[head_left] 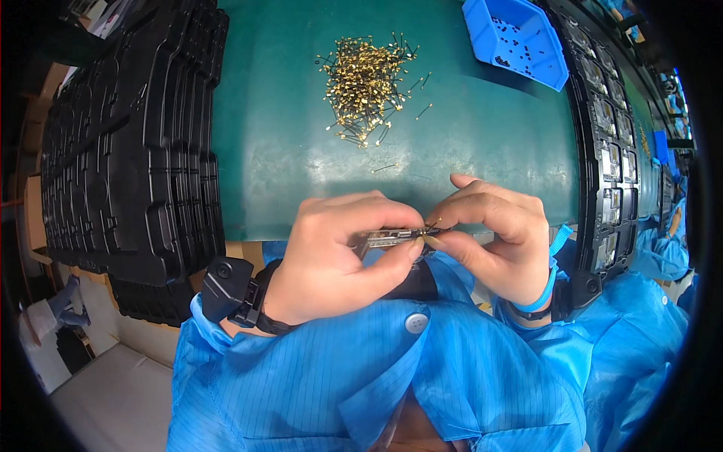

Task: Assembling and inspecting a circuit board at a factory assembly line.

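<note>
In my left hand (339, 252) is a thin electronic circuit board (388, 238), gripped by its edges between thumb and fingers and seen nearly edge-on. My right hand (497, 237) pinches at the board's right end. A short dark wire with a gold tip (434, 224) sticks up between its fingertips; how it meets the board is hidden. Beyond both hands, a heap of short black wires with gold ends (365, 87) lies on the green mat (271, 135). A few single wires (424, 111) lie apart from it.
Stacked black plastic trays (135, 143) rise at the left. A blue bin (520, 41) with small black parts stands at the far right. Along the right edge, a black tray (606, 151) holds several boards in compartments. A person in a blue sleeve (659, 252) sits further right.
</note>
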Demonstrator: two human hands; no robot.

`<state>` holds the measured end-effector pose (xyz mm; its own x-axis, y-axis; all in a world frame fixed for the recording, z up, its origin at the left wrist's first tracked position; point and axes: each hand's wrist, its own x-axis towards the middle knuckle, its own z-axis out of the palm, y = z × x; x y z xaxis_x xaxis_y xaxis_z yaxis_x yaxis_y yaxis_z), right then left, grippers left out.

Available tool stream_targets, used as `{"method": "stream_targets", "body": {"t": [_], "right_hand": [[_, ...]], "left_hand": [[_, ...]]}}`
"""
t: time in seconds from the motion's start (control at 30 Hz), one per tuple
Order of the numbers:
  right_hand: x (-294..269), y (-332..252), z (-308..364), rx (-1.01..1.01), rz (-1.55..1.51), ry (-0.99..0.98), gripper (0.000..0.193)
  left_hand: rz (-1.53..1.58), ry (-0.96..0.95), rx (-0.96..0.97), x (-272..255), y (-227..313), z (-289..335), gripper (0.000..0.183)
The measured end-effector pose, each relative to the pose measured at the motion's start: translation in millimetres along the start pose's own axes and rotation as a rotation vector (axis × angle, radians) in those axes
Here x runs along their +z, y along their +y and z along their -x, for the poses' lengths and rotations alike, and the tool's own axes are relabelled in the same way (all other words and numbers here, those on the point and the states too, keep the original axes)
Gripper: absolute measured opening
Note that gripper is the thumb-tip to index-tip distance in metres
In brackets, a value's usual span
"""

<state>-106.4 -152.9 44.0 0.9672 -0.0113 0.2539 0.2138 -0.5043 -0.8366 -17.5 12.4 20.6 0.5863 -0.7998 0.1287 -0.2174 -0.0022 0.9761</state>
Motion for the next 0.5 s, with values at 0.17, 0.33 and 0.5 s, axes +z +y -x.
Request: {"method": "stream_targets", "body": {"t": [0.17, 0.33, 0.5], "right_hand": [[0.3, 0.1, 0.9, 0.049, -0.067, 0.0, 0.012], [1.9, -0.5, 2.9, 0.064, -0.104, 0.016, 0.011], [3.0, 0.0, 3.3, 0.025, -0.12, 0.035, 0.011]], "left_hand": [[0.001, 0.005, 0.015, 0.6, 0.4, 0.3, 0.012], [0.012, 0.016, 0.045, 1.8, -0.3, 0.2, 0.012], [0.023, 0.003, 0.025, 2.1, 0.5, 1.1, 0.012]]}}
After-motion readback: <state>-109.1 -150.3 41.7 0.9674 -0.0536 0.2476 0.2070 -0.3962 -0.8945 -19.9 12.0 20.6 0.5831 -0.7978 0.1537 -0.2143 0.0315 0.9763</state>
